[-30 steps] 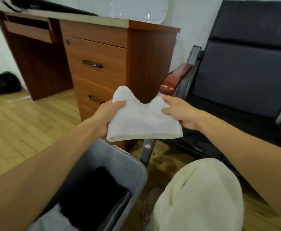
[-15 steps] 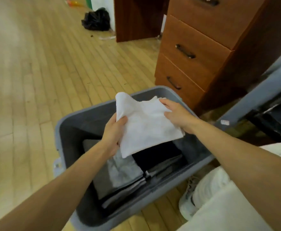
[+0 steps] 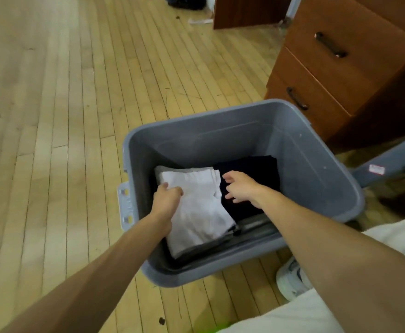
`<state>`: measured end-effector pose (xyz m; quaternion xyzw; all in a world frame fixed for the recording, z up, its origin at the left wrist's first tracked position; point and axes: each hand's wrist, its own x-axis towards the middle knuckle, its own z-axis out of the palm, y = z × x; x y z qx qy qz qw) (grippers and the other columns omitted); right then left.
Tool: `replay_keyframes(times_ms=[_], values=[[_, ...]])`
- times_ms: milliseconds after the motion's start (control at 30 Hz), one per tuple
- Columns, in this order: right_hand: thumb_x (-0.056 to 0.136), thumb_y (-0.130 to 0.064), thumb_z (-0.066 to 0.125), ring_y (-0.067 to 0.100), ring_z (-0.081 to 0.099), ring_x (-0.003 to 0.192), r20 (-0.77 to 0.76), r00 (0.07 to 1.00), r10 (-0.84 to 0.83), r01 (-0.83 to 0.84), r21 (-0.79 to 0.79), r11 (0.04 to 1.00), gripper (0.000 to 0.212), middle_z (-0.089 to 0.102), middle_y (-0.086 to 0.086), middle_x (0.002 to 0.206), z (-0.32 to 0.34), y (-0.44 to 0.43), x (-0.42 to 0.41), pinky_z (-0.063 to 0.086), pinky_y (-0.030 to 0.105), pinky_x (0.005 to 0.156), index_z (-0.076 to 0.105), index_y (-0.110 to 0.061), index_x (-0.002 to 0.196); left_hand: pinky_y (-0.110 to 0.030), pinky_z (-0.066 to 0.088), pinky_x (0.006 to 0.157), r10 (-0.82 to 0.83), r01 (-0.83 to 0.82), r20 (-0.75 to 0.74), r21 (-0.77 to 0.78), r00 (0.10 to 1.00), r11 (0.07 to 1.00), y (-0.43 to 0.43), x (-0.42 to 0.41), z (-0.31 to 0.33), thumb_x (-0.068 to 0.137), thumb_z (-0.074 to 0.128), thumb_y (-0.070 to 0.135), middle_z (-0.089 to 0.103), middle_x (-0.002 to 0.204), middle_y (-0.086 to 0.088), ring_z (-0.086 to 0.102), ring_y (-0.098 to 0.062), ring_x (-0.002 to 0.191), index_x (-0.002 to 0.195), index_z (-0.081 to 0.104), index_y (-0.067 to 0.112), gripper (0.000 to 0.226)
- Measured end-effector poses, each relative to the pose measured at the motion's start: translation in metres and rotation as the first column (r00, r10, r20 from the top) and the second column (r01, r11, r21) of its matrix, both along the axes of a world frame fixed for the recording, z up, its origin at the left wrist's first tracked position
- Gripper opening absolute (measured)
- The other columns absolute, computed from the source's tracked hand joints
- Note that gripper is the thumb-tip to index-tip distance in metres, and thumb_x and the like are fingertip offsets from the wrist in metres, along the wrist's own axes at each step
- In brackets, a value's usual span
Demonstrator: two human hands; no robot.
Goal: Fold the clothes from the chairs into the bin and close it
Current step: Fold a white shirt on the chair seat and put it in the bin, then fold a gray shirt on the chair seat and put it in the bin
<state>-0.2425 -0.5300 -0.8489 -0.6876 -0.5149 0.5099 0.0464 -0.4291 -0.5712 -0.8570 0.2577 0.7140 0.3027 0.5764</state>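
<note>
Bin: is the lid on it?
No, the bin is open-topped: the folded white garment and black clothes show inside, no lid over them.

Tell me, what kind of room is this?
Probably an office or study: a wooden desk with drawers, a plank floor, and a grey bin of folded clothes standing beside the desk.

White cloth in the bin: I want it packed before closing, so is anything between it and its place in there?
Nothing visible does. The white cloth lies in the bin on a grey folded piece, beside the dark stack. The left hand grips its left edge; the right hand hovers open over the dark stack.
</note>
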Motion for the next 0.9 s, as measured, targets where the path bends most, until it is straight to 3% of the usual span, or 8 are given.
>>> replay_keyframes(times_ms=[100, 233, 367, 467, 567, 700, 800, 900], values=[[0.094, 0.004, 0.04, 0.029, 0.056, 0.116, 0.1, 0.995, 0.005, -0.008, 0.036, 0.999, 0.054, 0.042, 0.009, 0.145, 0.019, -0.004, 0.021, 0.053, 0.037, 0.09, 0.038, -0.013, 0.145, -0.038, 0.031, 0.111, -0.069, 0.067, 0.037, 0.049, 0.997, 0.997, 0.003, 0.014, 0.008, 0.095, 0.047, 0.012, 0.039, 0.148, -0.004, 0.038, -0.026, 0.134, 0.144, 0.04, 0.013, 0.05], [0.096, -0.002, 0.039, 0.03, 0.061, 0.107, 0.226, 0.973, 0.054, -0.077, 0.093, 0.993, 0.044, 0.052, 0.013, 0.132, 0.049, -0.003, 0.055, 0.054, 0.037, 0.083, 0.047, -0.016, 0.137, -0.034, 0.046, 0.098, -0.187, 0.169, 0.115, 0.152, 0.976, 0.974, 0.014, 0.04, 0.032, 0.096, 0.047, 0.013, 0.06, 0.12, -0.007, 0.058, -0.021, 0.107, 0.111, 0.059, 0.015, 0.02], [0.098, -0.016, 0.046, 0.024, 0.062, 0.108, 0.356, 0.922, 0.152, -0.208, 0.126, 0.97, 0.032, 0.058, 0.005, 0.127, 0.104, -0.006, 0.089, 0.05, 0.038, 0.095, 0.054, -0.019, 0.129, -0.031, 0.051, 0.086, -0.387, 0.35, 0.092, 0.276, 0.918, 0.895, 0.032, 0.079, 0.072, 0.098, 0.046, 0.013, 0.066, 0.11, -0.01, 0.063, -0.024, 0.102, 0.117, 0.061, 0.01, 0.024], [0.097, -0.024, 0.052, 0.017, 0.059, 0.109, 0.464, 0.878, 0.117, -0.226, 0.186, 0.956, 0.027, 0.06, -0.002, 0.125, 0.152, -0.02, 0.127, 0.049, 0.035, 0.095, 0.059, -0.022, 0.124, -0.033, 0.052, 0.087, -0.518, 0.474, 0.035, 0.354, 0.855, 0.806, 0.043, 0.122, 0.107, 0.098, 0.048, 0.015, 0.067, 0.105, -0.01, 0.065, -0.024, 0.099, 0.114, 0.063, 0.01, 0.023], [0.097, -0.026, 0.055, 0.014, 0.065, 0.096, 0.412, 0.911, -0.01, -0.086, 0.213, 0.973, 0.022, 0.064, -0.002, 0.115, 0.198, -0.046, 0.171, 0.052, 0.031, 0.083, 0.062, -0.021, 0.117, -0.03, 0.052, 0.081, -0.633, 0.576, -0.018, 0.435, 0.774, 0.692, 0.047, 0.176, 0.139, 0.096, 0.051, 0.015, 0.066, 0.09, -0.007, 0.064, -0.022, 0.087, 0.1, 0.066, 0.012, 0.015], [0.099, -0.025, 0.052, 0.015, 0.064, 0.098, 0.378, 0.895, -0.236, 0.115, 0.316, 0.942, 0.023, 0.063, -0.003, 0.11, 0.245, -0.104, 0.24, 0.051, 0.03, 0.082, 0.06, -0.019, 0.119, -0.026, 0.053, 0.08, -0.797, 0.727, -0.087, 0.478, 0.597, 0.493, 0.038, 0.266, 0.18, 0.094, 0.053, 0.009, 0.065, 0.091, -0.01, 0.064, -0.019, 0.085, 0.094, 0.063, 0.009, 0.01], [0.097, -0.02, 0.051, 0.018, 0.067, 0.095, 0.391, 0.818, -0.422, 0.28, 0.37, 0.886, 0.019, 0.065, 0.0, 0.107, 0.252, -0.164, 0.299, 0.053, 0.034, 0.083, 0.064, -0.015, 0.111, -0.02, 0.054, 0.072, -0.871, 0.798, -0.155, 0.499, 0.466, 0.338, 0.015, 0.339, 0.205, 0.095, 0.052, 0.006, 0.063, 0.092, -0.011, 0.063, -0.017, 0.083, 0.102, 0.062, 0.007, 0.012], [0.095, -0.014, 0.05, 0.017, 0.068, 0.091, 0.379, 0.705, -0.599, 0.458, 0.402, 0.793, 0.019, 0.065, -0.002, 0.103, 0.245, -0.23, 0.354, 0.054, 0.032, 0.08, 0.066, -0.015, 0.104, -0.018, 0.052, 0.07, -0.912, 0.836, -0.233, 0.519, 0.337, 0.177, -0.02, 0.411, 0.218, 0.094, 0.054, 0.008, 0.063, 0.089, -0.01, 0.062, -0.016, 0.079, 0.097, 0.063, 0.007, 0.009]])
